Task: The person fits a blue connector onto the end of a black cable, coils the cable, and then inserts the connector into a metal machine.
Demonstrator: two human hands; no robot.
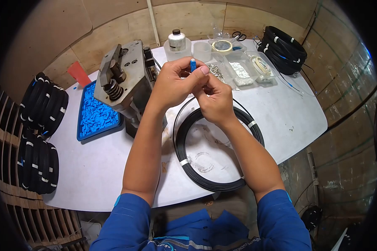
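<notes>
My left hand (174, 83) is closed, with a small blue fibre-optic connector (193, 63) pinched between thumb and forefinger. Against it, just to the right, my right hand (217, 99) is closed too, its thumb and fingers pressed together near the left fingertips. What the right fingers grip is hidden, though a thin black cable runs from the coil up towards them. Beneath both hands a coil of black cable (181, 144), bound with white tape, lies flat on the white table (297, 121).
A metal press (132, 62) stands left of my forearm, beside a blue tray (80, 133) of blue connector parts. At the back are a white bottle (177, 41), clear bins (243, 85) and scissors (238, 36). Black cable coils (282, 52) stand right; more coils (40, 167) hang left.
</notes>
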